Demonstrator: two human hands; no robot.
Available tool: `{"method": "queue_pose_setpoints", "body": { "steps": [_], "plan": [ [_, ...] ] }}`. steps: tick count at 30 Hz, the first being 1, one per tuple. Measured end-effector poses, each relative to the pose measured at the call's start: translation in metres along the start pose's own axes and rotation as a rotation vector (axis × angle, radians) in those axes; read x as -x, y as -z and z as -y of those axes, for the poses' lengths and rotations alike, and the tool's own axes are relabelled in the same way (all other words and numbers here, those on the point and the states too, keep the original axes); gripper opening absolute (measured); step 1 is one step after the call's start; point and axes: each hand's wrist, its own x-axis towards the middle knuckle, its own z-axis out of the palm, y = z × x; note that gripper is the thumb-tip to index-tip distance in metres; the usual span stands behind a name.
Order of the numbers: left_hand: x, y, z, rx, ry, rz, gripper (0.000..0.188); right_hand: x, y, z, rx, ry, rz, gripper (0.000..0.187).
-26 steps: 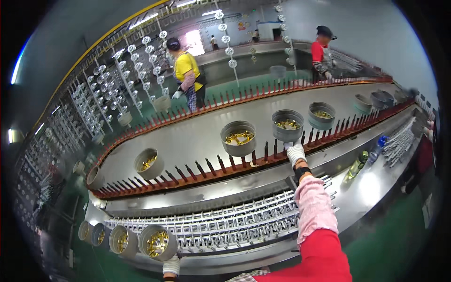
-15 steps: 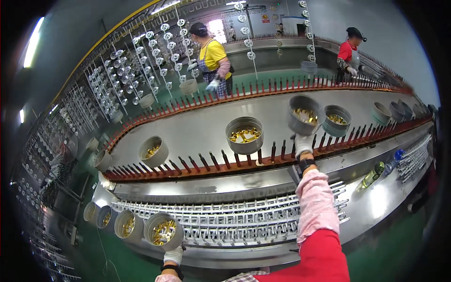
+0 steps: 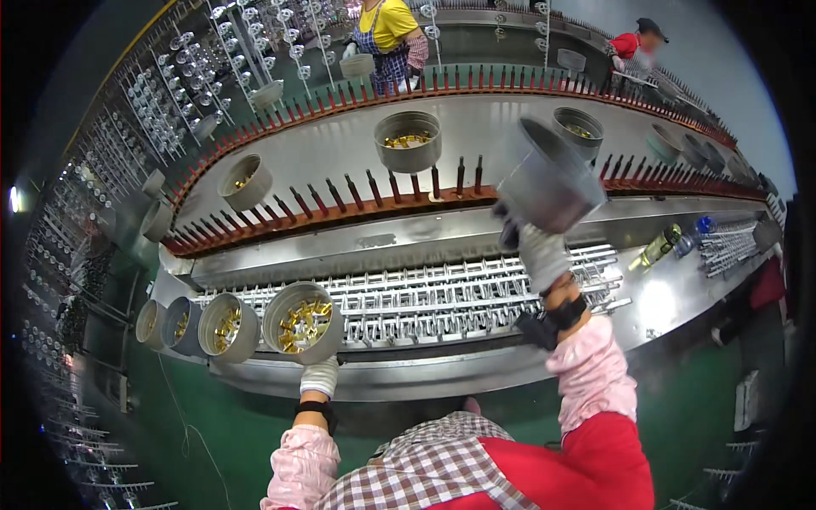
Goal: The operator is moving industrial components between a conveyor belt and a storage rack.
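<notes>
My right hand (image 3: 544, 255), in a white glove, grips a grey round tub (image 3: 557, 200) from below. That tub is held tilted over the near edge of the conveyor, and its contents are hidden. At lower left my gloved left hand (image 3: 320, 376) is closed on the near side of another grey tub (image 3: 338, 327), its fingers partly hidden beneath it. Small gold-coloured metal fittings (image 3: 304, 325) lie inside this second tub. Three similar tubs run in a row to its left, the nearest being a grey tub (image 3: 246, 327) with gold fittings.
A steel conveyor table (image 3: 314, 153) carries more tubs, including a tub of gold fittings (image 3: 408, 157), and is edged by red-based upright pins (image 3: 340, 200). Metal racks (image 3: 408, 306) lie on the near bench beside a green bottle (image 3: 659, 246). Two co-workers stand beyond.
My right hand has drawn its tub back from the conveyor toward me and tilted it. The view has tipped downward. My left hand keeps its hold on the other tub.
</notes>
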Motion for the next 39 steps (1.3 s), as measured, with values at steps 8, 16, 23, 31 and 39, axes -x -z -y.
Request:
{"method": "queue_pose_setpoints", "body": {
  "steps": [8, 16, 23, 31, 39],
  "plan": [
    [-0.017, -0.026, 0.010, -0.161, -0.139, -0.232, 0.030, 0.112, -0.030, 0.104, -0.695, -0.149, 0.133, 0.032],
    [-0.034, -0.047, 0.022, -0.201, -0.220, -0.280, 0.027, 0.117, -0.049, 0.160, -1.063, -0.224, 0.164, 0.040],
    [-0.034, -0.014, 0.004, 0.004, -0.109, 0.018, 0.032, 0.120, -0.057, 0.172, -1.105, -0.244, 0.137, 0.045],
    [-0.043, -0.078, 0.010, 0.287, -0.195, -0.457, 0.034, 0.143, -0.060, 0.186, -1.186, -0.288, 0.172, 0.050],
    [-0.059, -0.082, 0.027, 0.084, -0.136, -0.433, 0.025, 0.113, -0.046, 0.179, -0.786, -0.151, 0.202, 0.055]
  ]
}}
